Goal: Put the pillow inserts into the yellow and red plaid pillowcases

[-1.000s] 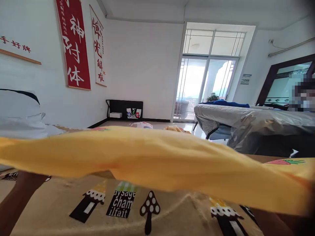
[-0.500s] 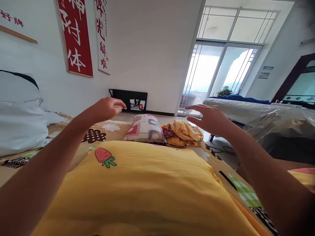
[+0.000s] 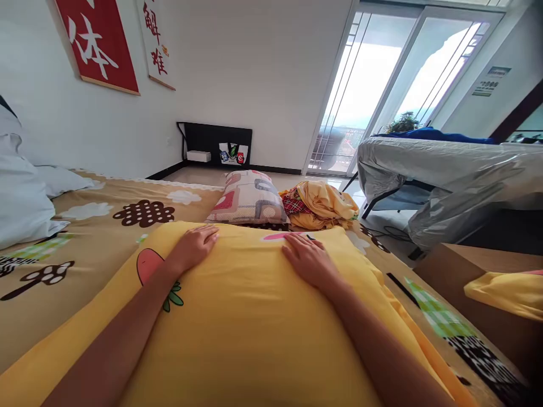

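Note:
A plump yellow pillow [image 3: 254,316] with a strawberry print lies on the bed right in front of me. Its surface shows faint creases. My left hand [image 3: 193,247] rests flat on the far left part of the pillow, fingers stretched out. On the far right part lies my right hand [image 3: 309,259], palm down with the fingers spread, beside a pink printed patch. Neither hand grips anything. Just beyond the pillow's far edge is a patterned cushion [image 3: 250,198], and a crumpled yellow cloth [image 3: 324,203] sits to the right of it.
The patterned bed sheet [image 3: 89,249] spreads around the pillow, with white bedding [image 3: 21,192] at the left. On the right stand a cardboard box [image 3: 475,271] with yellow fabric over it and a plastic-covered table [image 3: 445,164]. A black shelf [image 3: 216,138] is against the far wall.
Both hands have come down from the air above the pillow onto its top. The view has tilted downward.

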Demonstrator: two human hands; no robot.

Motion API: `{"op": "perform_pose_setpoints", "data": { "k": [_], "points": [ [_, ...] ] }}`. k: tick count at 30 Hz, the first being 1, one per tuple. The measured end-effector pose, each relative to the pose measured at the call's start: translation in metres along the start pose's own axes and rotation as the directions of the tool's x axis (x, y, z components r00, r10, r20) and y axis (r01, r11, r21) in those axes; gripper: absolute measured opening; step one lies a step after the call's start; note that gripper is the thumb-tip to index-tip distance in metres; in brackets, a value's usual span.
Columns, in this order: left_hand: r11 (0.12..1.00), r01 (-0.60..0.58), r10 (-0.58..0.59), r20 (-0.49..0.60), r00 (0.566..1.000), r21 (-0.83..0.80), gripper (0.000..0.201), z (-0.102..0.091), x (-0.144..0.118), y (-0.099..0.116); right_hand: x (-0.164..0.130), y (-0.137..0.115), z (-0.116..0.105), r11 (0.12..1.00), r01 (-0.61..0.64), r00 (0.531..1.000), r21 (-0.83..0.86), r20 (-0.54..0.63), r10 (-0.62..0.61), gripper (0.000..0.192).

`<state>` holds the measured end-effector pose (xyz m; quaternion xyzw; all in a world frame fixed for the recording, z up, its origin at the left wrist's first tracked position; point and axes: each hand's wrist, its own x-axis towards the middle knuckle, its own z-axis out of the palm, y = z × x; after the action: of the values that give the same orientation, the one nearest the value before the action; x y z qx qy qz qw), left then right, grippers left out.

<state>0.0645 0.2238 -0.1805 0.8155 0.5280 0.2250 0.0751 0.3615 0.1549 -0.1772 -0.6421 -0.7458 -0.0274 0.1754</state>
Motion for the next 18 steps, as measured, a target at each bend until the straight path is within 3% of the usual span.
{"op": "perform_pose_setpoints", "data": {
  "k": [3, 6, 9, 11, 13, 15, 16, 18],
  "points": [
    [0.991, -0.057, 0.069, -0.095, 0.993, 0.121, 0.057, -0.006, -0.04, -0.017, -0.032, 0.031, -0.002, 0.999, -0.038, 0.994, -0.013, -0.098, 0.036, 0.051],
    [0.963, -0.131, 0.172, -0.16, 0.972, 0.234, 0.055, 0.003, -0.094, -0.023, -0.085, 0.036, 0.009, 0.995, 0.047, 0.978, -0.088, -0.199, -0.064, 0.053],
    [0.926, -0.252, 0.308, -0.177, 0.935, 0.28, 0.056, 0.011, -0.143, -0.026, -0.137, 0.023, 0.008, 0.954, 0.251, 0.952, -0.161, -0.138, -0.274, 0.061],
    [0.907, -0.338, 0.383, -0.16, 0.91, 0.251, 0.059, 0.009, -0.165, -0.028, -0.159, 0.011, -0.005, 0.879, 0.463, 0.883, -0.113, -0.026, -0.468, 0.07],
    [0.883, -0.431, 0.456, -0.116, 0.883, 0.188, 0.056, -0.002, -0.173, -0.023, -0.165, -0.001, -0.027, 0.781, 0.624, 0.778, 0.023, 0.072, -0.624, 0.075],
    [0.865, -0.488, 0.498, -0.081, 0.863, 0.116, 0.047, -0.019, -0.162, -0.004, -0.151, -0.014, -0.049, 0.729, 0.664, 0.718, 0.164, 0.13, -0.684, 0.073],
    [0.862, -0.5, 0.506, -0.084, 0.858, 0.083, 0.041, -0.029, -0.149, 0.011, -0.139, -0.021, -0.056, 0.735, 0.646, 0.724, 0.206, 0.14, -0.675, 0.068],
    [0.878, -0.477, 0.478, -0.13, 0.869, 0.041, 0.036, -0.043, -0.112, 0.049, -0.106, -0.037, -0.059, 0.783, 0.581, 0.78, 0.221, 0.124, -0.614, 0.059]
  ]
}}
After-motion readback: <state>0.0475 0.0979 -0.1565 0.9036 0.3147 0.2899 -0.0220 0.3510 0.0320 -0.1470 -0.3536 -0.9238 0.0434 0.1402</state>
